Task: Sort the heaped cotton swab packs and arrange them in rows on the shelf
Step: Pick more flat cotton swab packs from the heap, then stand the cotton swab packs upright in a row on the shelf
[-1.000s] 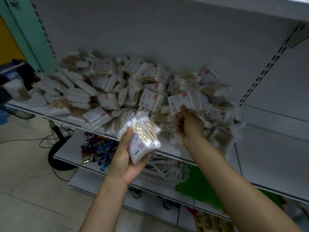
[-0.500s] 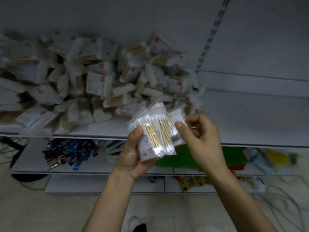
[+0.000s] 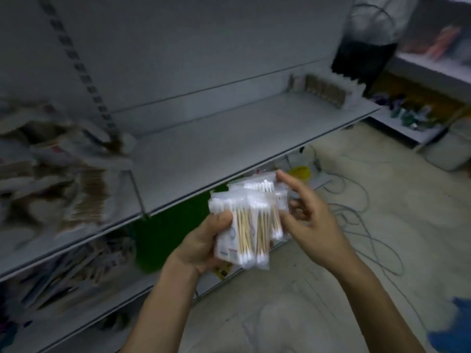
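Observation:
My left hand (image 3: 201, 240) grips a stack of several clear cotton swab packs (image 3: 251, 225) with wooden sticks, held upright in front of the shelf edge. My right hand (image 3: 308, 222) is at the stack's right side, its index finger straight along the top corner and its thumb touching the front pack. The blurred heap of swab packs (image 3: 51, 179) lies at the left on the grey shelf (image 3: 229, 138). A short row of upright packs (image 3: 328, 91) stands at the shelf's far right end.
Lower shelves hold blurred goods (image 3: 76, 263) and a green item (image 3: 163, 233). Loose cables (image 3: 362, 215) lie across the floor at the right. A white bin (image 3: 448, 149) and another shelf unit (image 3: 407, 115) stand beyond, and something blue (image 3: 453, 324) lies at the bottom right.
My view has swung right, from the heap to the bare shelf stretch. My right hand pulled a pack from the heap and brought it to the stack in my left hand.

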Motion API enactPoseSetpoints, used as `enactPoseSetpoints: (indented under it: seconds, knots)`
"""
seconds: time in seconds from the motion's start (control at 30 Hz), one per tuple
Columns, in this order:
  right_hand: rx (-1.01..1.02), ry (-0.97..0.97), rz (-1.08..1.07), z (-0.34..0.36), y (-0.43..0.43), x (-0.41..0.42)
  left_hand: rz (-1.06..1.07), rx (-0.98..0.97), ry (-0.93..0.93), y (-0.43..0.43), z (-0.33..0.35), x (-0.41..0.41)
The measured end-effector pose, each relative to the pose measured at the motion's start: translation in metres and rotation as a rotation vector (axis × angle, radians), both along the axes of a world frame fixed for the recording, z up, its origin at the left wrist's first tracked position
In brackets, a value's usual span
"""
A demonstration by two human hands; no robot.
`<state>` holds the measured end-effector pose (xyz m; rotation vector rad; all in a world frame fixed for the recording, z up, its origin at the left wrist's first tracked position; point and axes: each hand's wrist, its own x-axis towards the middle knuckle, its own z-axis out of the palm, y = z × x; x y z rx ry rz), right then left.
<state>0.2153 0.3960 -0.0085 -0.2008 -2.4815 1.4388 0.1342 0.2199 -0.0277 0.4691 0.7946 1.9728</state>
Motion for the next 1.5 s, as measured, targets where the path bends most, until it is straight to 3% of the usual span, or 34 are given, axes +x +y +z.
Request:
enactPoseSetpoints:
  seconds: [0.1,0.17,0.23,0.3,0.43,0.57,0.77,0.87,1.0,1.13,1.2,1.4,1.5]
  knots:
    - [0.518,-0.075,-0.032,-0.001,0.066,0.021,-0.069,-0.163,0.163,0.061,-0.003,0.017]
    - [0.608,-0.159,0.053,0.01,0.109,0.025,-0.117,-0.218,0.223,0.096,-0.001,0.028]
    - [0.539,-0.181,0.127,0.027,0.14,0.024,-0.14,-0.196,0.222,0.121,0.002,0.032]
    - [0.566,-0.164,0.149,0.036,0.163,0.017,-0.11,-0.158,0.096,0.142,-0.002,0.029]
    - [0.731,-0.157,0.149,0.036,0.187,-0.009,-0.035,0.196,-0.225,0.182,-0.015,0.014]
    - [1.001,-0.257,0.166,0.03,0.232,-0.038,0.279,0.102,-0.458,0.226,-0.018,-0.017]
    - [1.024,-0.202,0.14,0.049,0.317,-0.108,0.576,0.073,-0.653,0.295,-0.03,-0.119]
    - [1.0,-0.163,0.091,0.063,0.356,-0.155,0.7,-0.055,-0.488,0.343,-0.033,-0.185]
    - [1.076,-0.059,-0.029,0.054,0.397,-0.21,1.014,-0.504,0.137,0.394,-0.047,-0.248]
    - [1.022,0.108,-0.038,0.042,0.426,-0.274,1.055,-0.85,0.406,0.413,-0.061,-0.259]
    - [1.007,0.134,-0.016,0.038,0.433,-0.314,1.089,-0.908,0.455,0.415,-0.068,-0.259]
    - [1.063,0.169,0.226,0.029,0.445,-0.434,1.204,-0.755,0.451,0.425,-0.077,-0.257]
    - [1.088,0.201,0.357,0.022,0.441,-0.474,1.279,-0.805,0.333,0.429,-0.075,-0.256]
